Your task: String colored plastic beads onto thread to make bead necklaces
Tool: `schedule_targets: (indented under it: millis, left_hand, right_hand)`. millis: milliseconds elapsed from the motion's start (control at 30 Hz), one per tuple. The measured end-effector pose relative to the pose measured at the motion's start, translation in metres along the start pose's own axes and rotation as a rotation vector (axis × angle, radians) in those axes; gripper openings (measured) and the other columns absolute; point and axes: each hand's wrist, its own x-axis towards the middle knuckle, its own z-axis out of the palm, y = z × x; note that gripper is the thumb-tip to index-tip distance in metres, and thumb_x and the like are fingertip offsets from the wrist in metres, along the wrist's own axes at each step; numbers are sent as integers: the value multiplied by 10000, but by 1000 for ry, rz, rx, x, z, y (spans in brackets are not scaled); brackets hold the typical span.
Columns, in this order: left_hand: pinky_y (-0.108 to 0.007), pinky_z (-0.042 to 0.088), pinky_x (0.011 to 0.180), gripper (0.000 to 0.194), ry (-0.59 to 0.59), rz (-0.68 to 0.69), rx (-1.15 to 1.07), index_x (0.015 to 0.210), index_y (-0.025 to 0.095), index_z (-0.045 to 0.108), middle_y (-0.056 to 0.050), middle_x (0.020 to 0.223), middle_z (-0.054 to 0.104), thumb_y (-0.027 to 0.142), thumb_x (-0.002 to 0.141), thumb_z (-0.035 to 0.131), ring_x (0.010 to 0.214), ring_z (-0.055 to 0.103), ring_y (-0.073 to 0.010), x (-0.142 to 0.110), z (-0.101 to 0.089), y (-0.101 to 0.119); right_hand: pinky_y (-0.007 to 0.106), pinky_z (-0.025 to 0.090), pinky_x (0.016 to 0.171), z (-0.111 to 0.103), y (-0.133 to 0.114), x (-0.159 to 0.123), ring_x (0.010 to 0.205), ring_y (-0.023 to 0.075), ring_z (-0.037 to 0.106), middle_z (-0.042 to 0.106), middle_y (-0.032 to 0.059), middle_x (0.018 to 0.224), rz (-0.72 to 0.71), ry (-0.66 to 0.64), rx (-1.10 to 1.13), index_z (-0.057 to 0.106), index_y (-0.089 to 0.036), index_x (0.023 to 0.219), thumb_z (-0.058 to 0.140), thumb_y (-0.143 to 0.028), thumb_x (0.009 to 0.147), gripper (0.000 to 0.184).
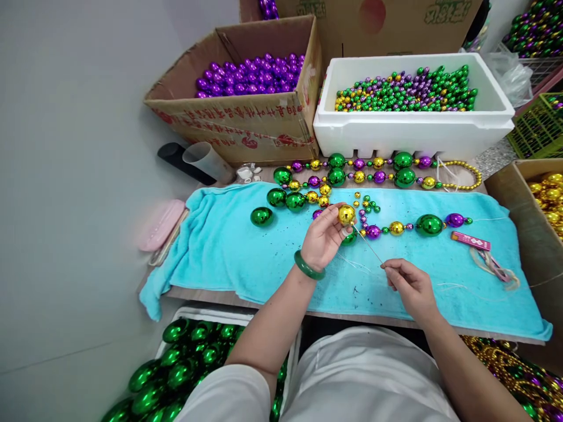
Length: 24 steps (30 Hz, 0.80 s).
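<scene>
My left hand (320, 237), a green bangle (309, 266) at its wrist, pinches a large shiny gold bead (346, 214) above the towel. A thin, straight needle (368, 247) runs from the underside of that bead to my right hand (411, 287), whose thumb and forefinger are closed on its lower end. Just beyond my left fingers are small loose green beads (372, 205) and gold ones. A strung row with a big green bead (430, 225) stretches to the right. One loose green bead (262, 216) rests left of my left hand.
A turquoise towel (211, 246) covers the table. Behind it stand a cardboard box (237, 126) of purple beads and a white foam box (413, 132) of mixed beads. A finished-looking strand (402, 177) lies between. A pink cutter box (470, 240) is at right.
</scene>
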Motion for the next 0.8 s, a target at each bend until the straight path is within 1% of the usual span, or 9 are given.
schedule_targets:
  millis: [167, 300, 500, 600, 800]
  left_hand:
    - [-237, 508, 703, 255, -14, 98, 51, 985, 178, 642, -48, 961, 665, 224, 738, 686, 826, 629, -126, -3, 2, -2]
    - [-226, 510, 699, 273, -61, 86, 28, 996, 171, 656, -54, 971, 671, 214, 730, 697, 840, 634, -130, -5, 3, 0]
    - [-224, 514, 698, 278, -104, 96, -4, 1005, 148, 664, -69, 986, 678, 206, 734, 687, 861, 637, -142, -6, 1, 1]
    - [-226, 514, 682, 282, -112, 79, -12, 1022, 143, 663, -77, 986, 680, 222, 752, 672, 839, 643, -145, -6, 0, 1]
    - [-246, 510, 716, 306, -144, 38, -43, 1057, 153, 652, -92, 1053, 667, 259, 770, 657, 890, 648, -172, -7, -2, 2]
  right_hand:
    - [240, 391, 516, -1, 3, 0, 542, 108, 474, 509, -19, 589, -12, 21, -38, 658, -189, 853, 560, -344, 854, 183]
    - [240, 398, 530, -1, 6, 1, 552, 109, 478, 512, -18, 599, -30, 10, -60, 655, -187, 862, 549, -344, 863, 189]
    - [237, 370, 512, 0, 7, 0, 542, 101, 453, 493, -20, 594, -64, 33, -109, 659, -183, 843, 546, -338, 860, 192]
    - [237, 389, 521, 0, 7, 0, 544, 102, 470, 509, -19, 592, -68, 11, -76, 664, -185, 853, 555, -331, 854, 182]
    - [228, 394, 492, 1, 8, 2, 526, 100, 467, 505, -20, 576, 8, -32, 67, 663, -179, 846, 575, -341, 845, 185]
